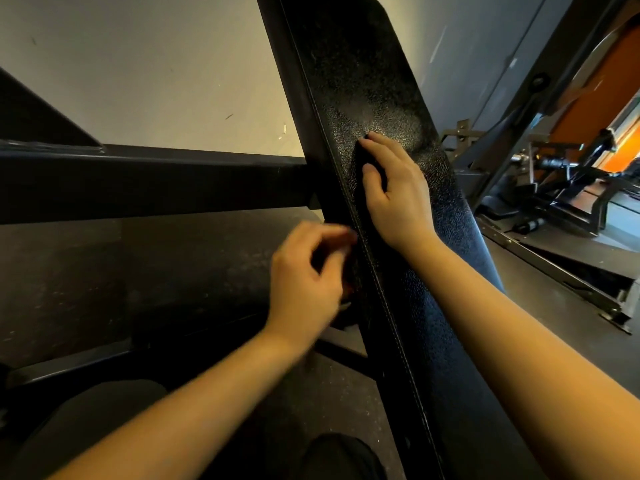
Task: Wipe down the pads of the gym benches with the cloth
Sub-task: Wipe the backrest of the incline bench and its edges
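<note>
Cloth (364, 157), dark, soft and limp, sits bunched on the sloped bench pad (363, 81) under the right hand (398, 188), whose grip closes over it; it probably needs a flat palm to keep it from slipping. The left hand (304, 282) blurs at the pad's edge, so I cannot tell its grip.

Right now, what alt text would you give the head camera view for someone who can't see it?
A person's right hand holds a dark cloth against a black textured bench pad. The left hand, blurred with fingers curled, sits at the pad's side edge; gym machines stand behind.
</note>
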`<state>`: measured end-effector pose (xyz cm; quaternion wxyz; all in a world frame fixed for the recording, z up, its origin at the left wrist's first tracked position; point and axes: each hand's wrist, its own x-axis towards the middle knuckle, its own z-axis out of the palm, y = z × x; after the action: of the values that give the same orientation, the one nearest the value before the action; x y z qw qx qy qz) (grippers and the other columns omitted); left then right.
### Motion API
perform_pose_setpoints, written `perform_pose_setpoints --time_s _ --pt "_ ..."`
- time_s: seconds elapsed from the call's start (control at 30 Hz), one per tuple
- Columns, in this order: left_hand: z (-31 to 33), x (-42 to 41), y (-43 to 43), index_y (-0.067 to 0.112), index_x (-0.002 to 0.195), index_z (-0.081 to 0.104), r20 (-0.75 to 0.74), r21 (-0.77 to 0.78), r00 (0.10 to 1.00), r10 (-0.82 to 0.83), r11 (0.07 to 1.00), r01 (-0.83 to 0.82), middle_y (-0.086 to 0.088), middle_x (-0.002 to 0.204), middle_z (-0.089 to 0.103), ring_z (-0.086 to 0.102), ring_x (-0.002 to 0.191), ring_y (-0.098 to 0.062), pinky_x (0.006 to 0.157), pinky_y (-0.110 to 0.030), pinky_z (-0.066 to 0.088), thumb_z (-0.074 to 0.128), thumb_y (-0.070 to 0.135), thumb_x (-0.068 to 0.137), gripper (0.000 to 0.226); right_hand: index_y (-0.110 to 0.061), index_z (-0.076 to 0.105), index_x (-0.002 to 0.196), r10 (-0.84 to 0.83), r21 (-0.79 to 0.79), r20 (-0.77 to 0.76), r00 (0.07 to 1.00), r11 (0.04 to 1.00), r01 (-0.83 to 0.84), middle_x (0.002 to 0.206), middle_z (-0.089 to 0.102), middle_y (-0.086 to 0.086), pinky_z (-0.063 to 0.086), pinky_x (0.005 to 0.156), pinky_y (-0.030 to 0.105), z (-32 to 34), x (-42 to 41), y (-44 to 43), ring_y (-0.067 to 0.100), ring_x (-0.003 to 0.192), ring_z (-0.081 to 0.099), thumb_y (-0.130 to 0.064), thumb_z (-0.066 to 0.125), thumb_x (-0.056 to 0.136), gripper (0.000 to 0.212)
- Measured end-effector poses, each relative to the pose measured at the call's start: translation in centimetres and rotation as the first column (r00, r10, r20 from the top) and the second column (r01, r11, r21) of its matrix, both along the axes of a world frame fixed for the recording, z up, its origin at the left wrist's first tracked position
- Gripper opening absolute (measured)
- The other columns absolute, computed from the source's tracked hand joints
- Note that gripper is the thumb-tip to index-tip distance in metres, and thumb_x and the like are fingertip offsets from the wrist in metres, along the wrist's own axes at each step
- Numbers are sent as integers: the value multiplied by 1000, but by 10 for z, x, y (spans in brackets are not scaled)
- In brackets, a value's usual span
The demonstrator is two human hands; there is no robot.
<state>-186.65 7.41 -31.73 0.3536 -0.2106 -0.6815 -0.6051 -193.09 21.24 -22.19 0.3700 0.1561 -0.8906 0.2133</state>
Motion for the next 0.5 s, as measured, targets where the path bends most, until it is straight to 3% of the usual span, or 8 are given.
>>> perform_pose_setpoints --time_s 0.1,0.27,0.37,0.43,0.5 --pt "34 -32 -9 10 105 73 42 63 996 74 995 -77 0 102 69 66 99 -8 92 -30 54 68 -2 89 21 -17 60 140 -7 -1 7 1000 1000 7 150 53 -3 37 116 39 0 1 0 16 139 47 -23 48 100 43" --pt "-38 52 11 23 112 69 29 -43 988 -150 988 152 16 107 62 65 105 -9 89 -15 48 68 7 91 26 -18 59 141 -6 0 1 1000 1000 6 151 52 -4 38 115 40 0 1 1 16 139 47 -24 48 101 43" --pt "-8 12 3 18 107 71 -41 -66 998 -45 997 42 9 104 65 64 102 -7 89 -16 47 67 3 88 24 -16 61 140 4 -3 -14 1000 1000 -4 150 53 -3 37 116 40 -1 -1 2 17 138 48 -23 48 99 43" --pt "37 -38 -10 12 103 73 -6 46 997 74 996 -74 2 100 70 65 98 -6 90 -25 53 67 -2 88 21 -16 61 139 7 -1 -18 1000 1000 -7 150 54 -2 37 116 39 -1 -2 2 17 138 48 -23 48 98 44" --pt "60 -61 -18 8 103 74 40 103 995 93 990 -97 -2 100 71 67 97 -10 92 -34 56 67 -3 90 18 -17 61 140 2 3 -15 1000 1000 -2 150 53 -4 37 116 38 0 -1 2 16 139 47 -23 48 99 43"
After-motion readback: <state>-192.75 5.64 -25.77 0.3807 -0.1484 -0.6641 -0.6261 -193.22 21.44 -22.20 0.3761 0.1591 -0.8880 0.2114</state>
